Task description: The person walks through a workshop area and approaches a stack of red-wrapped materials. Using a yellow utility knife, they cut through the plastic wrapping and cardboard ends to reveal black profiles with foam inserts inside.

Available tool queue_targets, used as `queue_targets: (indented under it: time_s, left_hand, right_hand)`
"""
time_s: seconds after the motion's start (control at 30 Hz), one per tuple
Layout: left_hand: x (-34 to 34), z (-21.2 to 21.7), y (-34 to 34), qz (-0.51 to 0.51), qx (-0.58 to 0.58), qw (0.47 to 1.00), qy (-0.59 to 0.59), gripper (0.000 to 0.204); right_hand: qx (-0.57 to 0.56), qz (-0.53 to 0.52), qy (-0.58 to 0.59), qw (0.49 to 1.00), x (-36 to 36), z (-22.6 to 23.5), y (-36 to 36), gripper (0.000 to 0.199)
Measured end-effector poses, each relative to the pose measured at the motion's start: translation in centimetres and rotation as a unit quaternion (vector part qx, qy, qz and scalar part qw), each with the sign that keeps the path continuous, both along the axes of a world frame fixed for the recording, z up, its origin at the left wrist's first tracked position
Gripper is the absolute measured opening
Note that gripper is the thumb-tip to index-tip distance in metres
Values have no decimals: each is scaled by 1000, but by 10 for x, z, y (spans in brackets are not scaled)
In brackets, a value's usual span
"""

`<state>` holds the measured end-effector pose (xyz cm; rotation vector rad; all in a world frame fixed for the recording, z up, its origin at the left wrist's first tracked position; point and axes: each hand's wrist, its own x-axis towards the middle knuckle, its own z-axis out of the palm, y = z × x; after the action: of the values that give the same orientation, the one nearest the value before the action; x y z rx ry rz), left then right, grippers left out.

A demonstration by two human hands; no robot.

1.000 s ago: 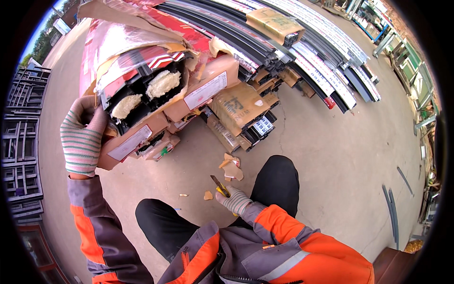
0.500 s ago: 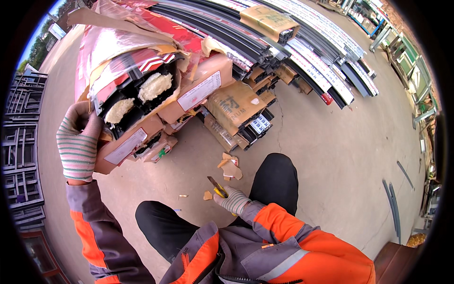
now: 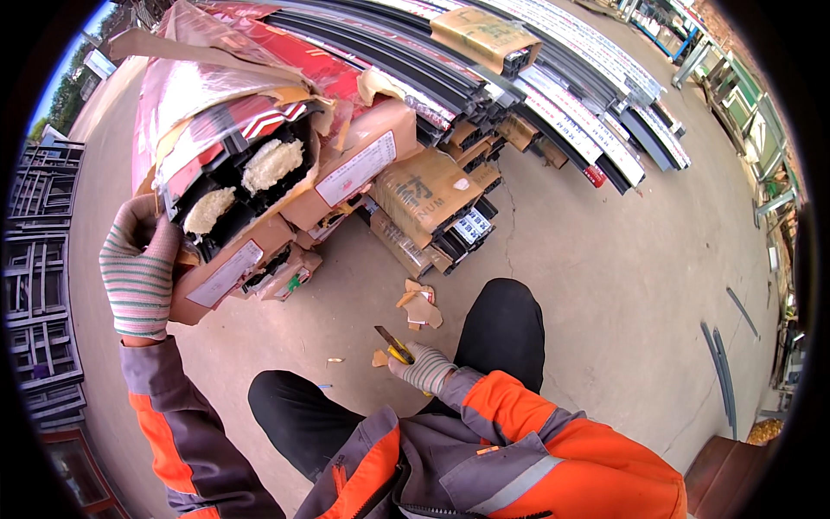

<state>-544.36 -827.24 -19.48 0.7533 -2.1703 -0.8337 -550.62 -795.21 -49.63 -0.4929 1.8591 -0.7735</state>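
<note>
My left hand [image 3: 137, 275], in a striped knit glove, is closed on the torn cardboard wrapping [image 3: 183, 258] at the left corner of a wrapped bundle. The bundle's open end shows black metal profiles [image 3: 244, 206] with two pale, foam-like plugs [image 3: 273, 166] in them. Red film and clear plastic [image 3: 203, 65] cover its top. Low in front of my right knee, my right hand [image 3: 424, 368], gloved alike, is wrapped round a yellow utility knife [image 3: 399, 353]. The knife's blade is out and points up and left, well apart from the bundle.
Torn cardboard scraps [image 3: 420, 304] lie on the concrete floor [image 3: 605, 329] between bundle and knees. Paper-wrapped profiles [image 3: 428, 195] and long stacked profiles [image 3: 571, 121] extend to the right and back. Loose grey strips [image 3: 718, 372] lie at far right; dark frames [image 3: 39, 285] stand at far left.
The knife in my right hand has tilted slightly, its blade now pointing further left. My left hand keeps its hold on the wrapping, and the view has shifted a little.
</note>
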Motion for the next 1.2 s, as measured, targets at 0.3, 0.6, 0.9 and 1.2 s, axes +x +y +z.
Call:
queue_targets:
  time_s: [0.3, 0.6, 0.9, 1.2]
  left_hand:
    - [3, -3, -6, 2, -19, 1000, -6, 16]
    - [1, -1, -3, 0, 4, 1000, -6, 15]
    - [-1, 0, 0, 6, -1, 1000, -3, 15]
    - [0, -3, -3, -1, -9, 1000, 2, 15]
  right_hand:
    - [-15, -8, 2, 1000, 3, -7, 1, 58]
    - [-8, 0, 9, 1000, 1, 0, 1, 57]
    - [-34, -19, -11, 999, 3, -3, 1, 52]
    - [-21, -9, 1, 1000, 4, -9, 2, 52]
